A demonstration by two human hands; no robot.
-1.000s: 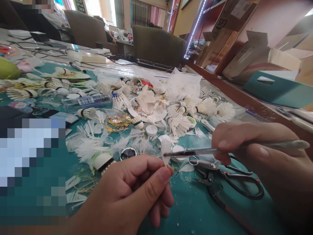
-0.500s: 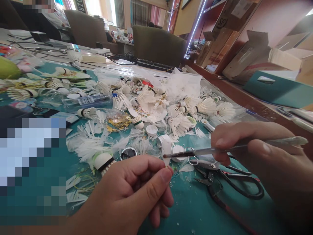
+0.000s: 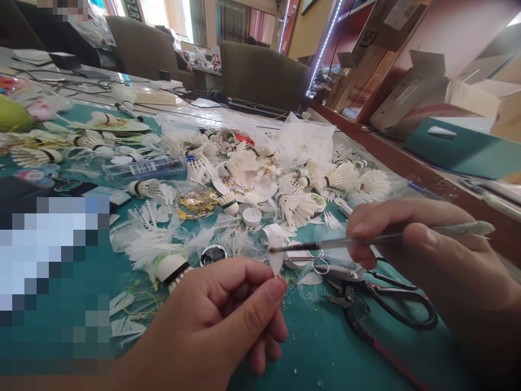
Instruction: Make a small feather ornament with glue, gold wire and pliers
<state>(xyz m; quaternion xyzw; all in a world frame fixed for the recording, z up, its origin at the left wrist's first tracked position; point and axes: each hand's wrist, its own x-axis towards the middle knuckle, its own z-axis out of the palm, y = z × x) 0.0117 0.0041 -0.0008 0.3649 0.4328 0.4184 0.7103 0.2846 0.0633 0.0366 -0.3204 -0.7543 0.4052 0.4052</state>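
Note:
My left hand [image 3: 222,317] is closed low in the middle, thumb and forefinger pinching the stem of a small white feather [image 3: 276,262] that stands up from the fingertips. My right hand [image 3: 415,255] at the right grips a thin clear brush [image 3: 378,239] like a pen. Its dark tip points left and rests against the feather just above my left thumb. Both hands hover over the teal mat [image 3: 321,347].
Black-handled scissors [image 3: 382,307] and small metal rings lie under my right hand. Several white shuttlecocks [image 3: 301,206], loose feathers, cork caps and a clear bottle [image 3: 142,168] cover the mat beyond. A teal box [image 3: 459,146] and cardboard sit on the right ledge.
My right hand and the brush have risen slightly and shifted left, bringing the tip a bit higher on the feather. My left hand has held still.

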